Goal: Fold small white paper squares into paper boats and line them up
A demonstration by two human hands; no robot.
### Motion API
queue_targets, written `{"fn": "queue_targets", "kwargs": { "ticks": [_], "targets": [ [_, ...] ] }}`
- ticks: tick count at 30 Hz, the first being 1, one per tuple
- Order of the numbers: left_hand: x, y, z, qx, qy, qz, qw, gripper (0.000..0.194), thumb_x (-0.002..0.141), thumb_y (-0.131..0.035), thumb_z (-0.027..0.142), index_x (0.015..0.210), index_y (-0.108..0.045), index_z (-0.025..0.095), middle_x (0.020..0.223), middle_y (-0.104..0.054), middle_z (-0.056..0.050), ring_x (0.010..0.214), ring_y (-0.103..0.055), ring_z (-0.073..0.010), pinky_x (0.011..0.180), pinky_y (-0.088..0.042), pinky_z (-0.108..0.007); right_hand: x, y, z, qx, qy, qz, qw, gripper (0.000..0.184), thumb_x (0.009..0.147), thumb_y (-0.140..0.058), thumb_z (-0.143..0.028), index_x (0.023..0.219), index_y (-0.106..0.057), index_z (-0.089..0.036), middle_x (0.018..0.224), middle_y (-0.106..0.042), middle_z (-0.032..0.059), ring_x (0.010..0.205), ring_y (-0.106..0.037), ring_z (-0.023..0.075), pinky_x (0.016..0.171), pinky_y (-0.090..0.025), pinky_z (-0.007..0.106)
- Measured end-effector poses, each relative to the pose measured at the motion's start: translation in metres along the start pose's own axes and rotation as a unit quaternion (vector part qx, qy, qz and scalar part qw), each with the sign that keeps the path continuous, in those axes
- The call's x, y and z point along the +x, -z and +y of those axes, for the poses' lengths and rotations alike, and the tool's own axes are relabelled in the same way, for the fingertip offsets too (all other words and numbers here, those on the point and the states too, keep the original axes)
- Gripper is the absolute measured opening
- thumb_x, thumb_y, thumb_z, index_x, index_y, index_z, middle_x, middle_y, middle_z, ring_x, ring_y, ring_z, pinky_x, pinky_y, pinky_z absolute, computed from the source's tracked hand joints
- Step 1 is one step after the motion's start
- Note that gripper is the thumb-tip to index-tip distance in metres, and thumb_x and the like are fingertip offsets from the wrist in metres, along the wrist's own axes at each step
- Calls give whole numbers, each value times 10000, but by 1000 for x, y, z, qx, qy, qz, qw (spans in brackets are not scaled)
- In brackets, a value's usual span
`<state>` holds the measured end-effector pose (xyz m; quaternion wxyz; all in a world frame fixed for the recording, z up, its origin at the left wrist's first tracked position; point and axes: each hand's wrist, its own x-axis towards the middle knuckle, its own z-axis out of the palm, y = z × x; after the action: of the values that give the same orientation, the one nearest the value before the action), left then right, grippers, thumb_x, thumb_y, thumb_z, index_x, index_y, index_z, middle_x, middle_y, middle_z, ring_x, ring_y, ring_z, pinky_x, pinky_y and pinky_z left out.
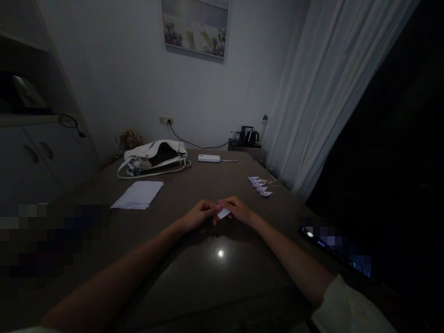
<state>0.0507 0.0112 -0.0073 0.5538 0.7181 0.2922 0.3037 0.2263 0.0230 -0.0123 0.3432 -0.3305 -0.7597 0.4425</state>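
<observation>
Taking the white bag (152, 155) on the table (222, 178) as my landmark. I read both bare hands in front of it, on the camera side and off to its right, meeting over the tabletop. Left hand (201, 215) has thumb and fingers closed narrow on the left edge of a small piece of white paper (224, 213); right hand (238, 209) pinches the same piece from the other side — fingertips close together, grip narrow at both ends. So the paper sits between the hands, well apart from the bag. Fingers hide part of it, and I can't tell from here how many folds it has.

Around that: a stack of white paper sheets (138, 194) lies just in front of the bag, edges a bit uneven. To the bag's right I get a white device (209, 158) lying flat, thin cable-like piece running out of it. Well right of the bag and slightly nearer the camera — a row of pointed folded papers (260, 186), with small pale bits beside them. Farther right and much nearer the camera than the bag, a dark phone (335, 249), partly pixelated.
</observation>
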Motion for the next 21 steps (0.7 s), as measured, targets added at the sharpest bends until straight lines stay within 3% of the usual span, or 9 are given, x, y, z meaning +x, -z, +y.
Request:
{"fn": "queue_targets", "kwargs": {
  "ticks": [4, 10, 15, 21],
  "targets": [
    [1, 0, -1, -3, -19, 45, 999, 431, 787, -497, 476, 589, -580, 103, 513, -526, 1, 465, -429, -75, 471, -297, -191, 1, 4, 1, -14, -17, 16, 1000, 479, 783, -431, -558, 614, -547, -125, 437, -398, -54, 370, -331, 50, 364, -239, 182],
    [3, 1, -3, 22, -30, 54, 998, 427, 778, -512, 477, 601, -584, 96, 522, -534, -2, 476, -447, -80, 491, -326, -193, 1, 3, 1, -7, -34, 22, 999, 451, 777, -448, -532, 580, -522, -133, 431, -399, -53, 360, -336, 52, 355, -233, 186],
    [4, 6, -6, 45, -47, 125, 990, 436, 775, -502, 498, 649, -602, 93, 540, -539, -5, 495, -451, -92, 472, -320, -191, 0, 3, -5, 31, -42, 44, 998, 411, 762, -484, -508, 588, -511, -137, 491, -453, -42, 382, -352, 44, 370, -244, 182],
    [6, 8, -9, 51, -50, 118, 990, 437, 778, -483, 514, 702, -598, 100, 570, -530, 7, 518, -459, -95, 490, -342, -192, -2, 4, -8, -11, -22, -8, 1000, 432, 770, -473, -511, 547, -491, -142, 437, -411, -55, 363, -334, 43, 378, -237, 182]
  ]
}}
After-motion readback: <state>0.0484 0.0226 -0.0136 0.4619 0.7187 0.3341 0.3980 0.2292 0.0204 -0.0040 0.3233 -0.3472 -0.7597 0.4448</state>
